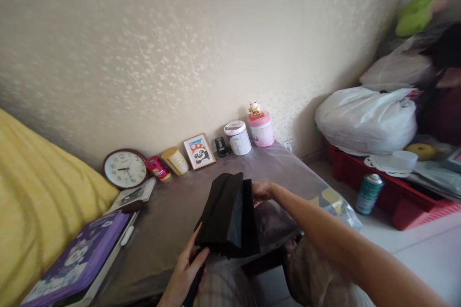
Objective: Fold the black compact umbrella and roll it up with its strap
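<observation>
A black thing with flat, folded, fabric-like panels (225,213) is held over the table's near edge, above my lap. I cannot tell its exact kind. At its near left corner is my left hand (185,266), the thumb on top and the fingers curled round. A dark, narrow, handle-like part runs below that hand towards me. My right hand (262,193) reaches to the far right side of the black thing, closed at its right panel. The fingertips there are hidden behind the panel.
Along the wall stand a clock (125,168), a pink can (158,168), a yellow container (175,161), a framed panda picture (199,151) and two lidded tubs (238,138). Purple books (81,254) lie left. A spray can (369,194) and a red crate (406,211) are on the right.
</observation>
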Motion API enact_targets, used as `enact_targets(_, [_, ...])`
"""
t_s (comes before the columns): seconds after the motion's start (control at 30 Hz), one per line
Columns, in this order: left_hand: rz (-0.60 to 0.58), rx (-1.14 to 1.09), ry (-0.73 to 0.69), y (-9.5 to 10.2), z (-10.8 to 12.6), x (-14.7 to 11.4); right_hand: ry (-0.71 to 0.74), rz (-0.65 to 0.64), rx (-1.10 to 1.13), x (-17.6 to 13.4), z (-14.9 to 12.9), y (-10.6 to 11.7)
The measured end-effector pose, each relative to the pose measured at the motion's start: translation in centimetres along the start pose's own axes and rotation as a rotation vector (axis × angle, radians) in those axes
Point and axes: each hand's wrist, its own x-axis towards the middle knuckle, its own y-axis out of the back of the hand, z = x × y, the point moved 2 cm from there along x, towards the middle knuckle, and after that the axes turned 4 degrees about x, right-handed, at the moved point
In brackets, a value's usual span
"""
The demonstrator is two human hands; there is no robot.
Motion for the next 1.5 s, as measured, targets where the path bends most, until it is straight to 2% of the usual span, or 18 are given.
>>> enact_targets(0.1, [-0.020, 0.047, 0.009, -0.1, -0.9, 0.4, -0.292, -0.409, 0.187, 3.7, 1.3, -2.2])
enact_targets(0.13, [-0.029, 0.061, 0.008, -0.2, -1.1, 0.5, -0.382, -0.509, 0.246, 4.1, 1.9, -2.4])
enact_targets(0.17, [-0.038, 0.070, 0.003, -0.2, -1.3, 0.6, -0.431, -0.549, 0.270, 4.3, 2.4, -2.3])
enact_targets(0.23, [-0.047, 0.069, -0.023, -0.2, -1.7, 0.7, -0.407, -0.472, 0.206, 4.5, 3.0, -1.4])
enact_targets(0.3, [-0.044, 0.058, -0.046, -0.3, -2.1, 0.9, -0.330, -0.341, 0.104, 4.9, 3.1, -0.2])
enact_targets(0.43, [-0.023, 0.067, -0.047, -0.2, -2.6, 1.1, -0.191, -0.136, 0.023, 5.5, 1.9, 1.9])
enact_targets(0.5, [-0.018, 0.073, -0.034, -0.2, -2.8, 1.1, -0.072, -0.075, -0.023, 5.4, 0.9, 2.5])
enact_targets(0.57, [-0.018, 0.076, -0.016, -0.1, -2.8, 1.1, 0.152, -0.072, -0.112, 4.8, -0.3, 2.7])
enact_targets(0.67, [-0.010, 0.105, -0.017, 0.0, -2.6, 1.1, 0.520, -0.178, -0.287, 3.3, -2.0, 2.2])
enact_targets(0.77, [0.011, 0.172, -0.033, 0.2, -2.5, 1.1, 0.656, -0.288, -0.396, 2.3, -2.8, 1.5])
enact_targets(0.87, [0.030, 0.255, -0.059, 0.4, -2.4, 1.2, 0.686, -0.339, -0.440, 1.9, -3.1, 1.1])
enact_targets(0.97, [0.056, 0.327, -0.142, 0.4, -2.2, 1.3, 0.697, -0.371, -0.464, 1.9, -3.2, 0.8])
enact_targets(1.1, [0.049, 0.367, -0.202, 0.3, -2.1, 1.4, 0.707, -0.376, -0.467, 2.1, -3.5, 0.4])
enact_targets(1.23, [0.037, 0.378, -0.222, 0.0, -1.9, 1.2, 0.731, -0.335, -0.385, 2.3, -4.1, 0.1])
enact_targets(1.5, [0.006, 0.323, -0.180, -0.8, -1.6, 0.8, 0.616, -0.208, -0.355, 3.3, -5.1, -2.1])
